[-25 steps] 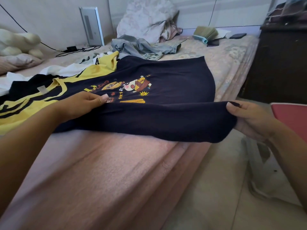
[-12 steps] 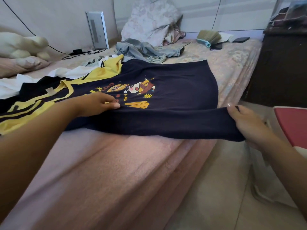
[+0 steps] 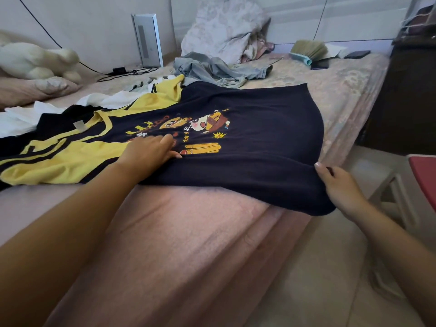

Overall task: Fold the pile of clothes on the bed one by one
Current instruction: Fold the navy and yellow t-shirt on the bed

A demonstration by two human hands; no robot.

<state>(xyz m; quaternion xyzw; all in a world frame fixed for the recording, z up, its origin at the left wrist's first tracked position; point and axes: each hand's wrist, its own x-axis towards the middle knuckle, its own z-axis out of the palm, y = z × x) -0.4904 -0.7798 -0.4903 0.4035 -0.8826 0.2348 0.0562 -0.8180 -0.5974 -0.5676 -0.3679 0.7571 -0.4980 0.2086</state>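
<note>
A dark navy T-shirt with yellow sleeves and a cartoon print lies spread across the pink bed. Its near edge is folded over towards the print. My left hand grips that folded edge beside the print, thumb under the cloth. My right hand pinches the shirt's bottom corner at the bed's right edge, where the hem hangs a little over the side. A crumpled grey garment lies behind the shirt. White clothes lie at the left.
At the back stand a pale pillow, a white device with cables, a plush toy and a brush. A dark cabinet and a red-topped stool stand right of the bed on the tiled floor.
Both hands have carried the shirt's near edge further over the body towards the print. My right hand moved from beyond the bed's edge in to the corner of the bed.
</note>
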